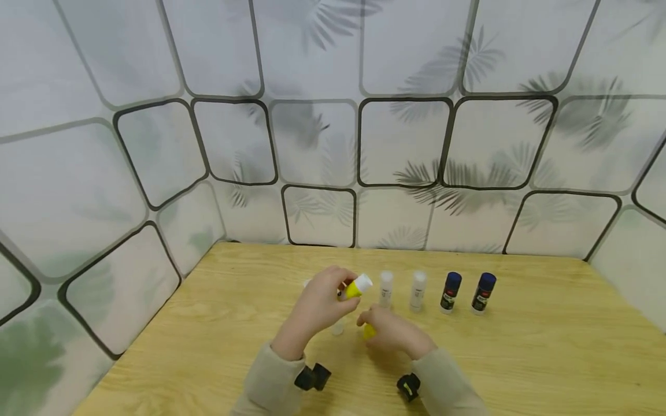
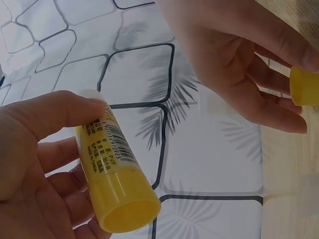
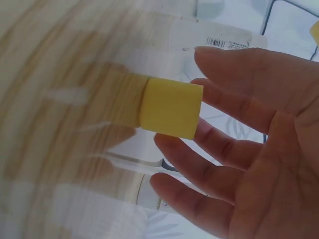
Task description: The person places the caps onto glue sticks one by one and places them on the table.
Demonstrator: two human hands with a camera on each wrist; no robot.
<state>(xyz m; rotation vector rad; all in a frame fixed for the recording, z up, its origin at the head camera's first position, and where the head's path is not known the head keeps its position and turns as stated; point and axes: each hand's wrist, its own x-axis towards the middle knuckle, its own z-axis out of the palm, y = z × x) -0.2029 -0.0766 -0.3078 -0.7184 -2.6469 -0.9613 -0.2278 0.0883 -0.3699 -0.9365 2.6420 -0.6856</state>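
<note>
My left hand point(image 1: 324, 297) grips a yellow glue stick point(image 2: 112, 164) with a white end, held tilted above the table. Its printed label with a barcode shows in the left wrist view, and its hollow yellow end faces that camera. Lower and to the right, my right hand point(image 1: 392, 330) is around a short yellow cap point(image 3: 172, 107) that stands on the table. In the right wrist view the thumb is apart from the cap, while the loosely extended fingers lie close beside and behind it.
Two white glue sticks, one nearer point(image 1: 385, 289) and one farther right point(image 1: 418, 291), stand behind my right hand. Farther right stand two dark blue ones, the left point(image 1: 450, 293) and the right point(image 1: 484, 293). Another whitish stick point(image 1: 337, 327) is partly hidden by my left hand. A patterned curtain point(image 1: 322, 216) borders the table.
</note>
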